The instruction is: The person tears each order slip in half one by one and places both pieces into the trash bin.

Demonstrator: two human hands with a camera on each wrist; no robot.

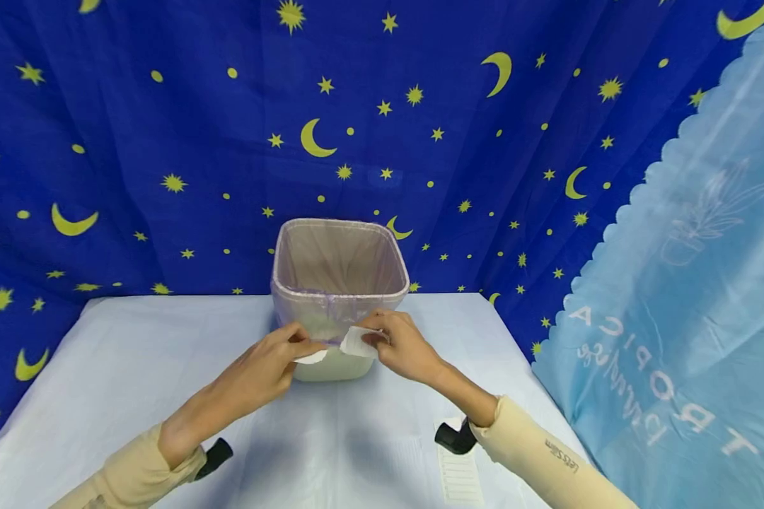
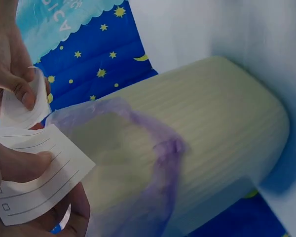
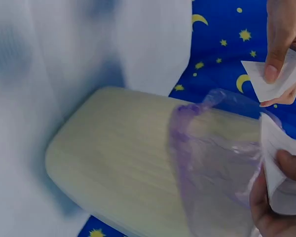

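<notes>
In the head view both hands are raised just in front of a pale trash bin (image 1: 340, 293) lined with a thin purple bag (image 2: 170, 148). My left hand (image 1: 274, 364) pinches a piece of white paper (image 2: 47, 173) between thumb and fingers; printed lines and small checkbox squares show on it. A second white paper piece (image 1: 359, 342), bent over, is pinched by my right hand (image 1: 404, 346). The two pieces are apart, with a small gap between them. In the right wrist view the right hand's paper (image 3: 283, 173) curls around the thumb.
A lined paper strip (image 1: 460, 474) lies on the white-covered table (image 1: 165, 339), partly under the right forearm. A black wrist mount (image 1: 455, 437) hangs by each sleeve. Behind stands a blue star-and-moon curtain (image 1: 229, 141), with a light blue cloth (image 1: 687, 283) at the right.
</notes>
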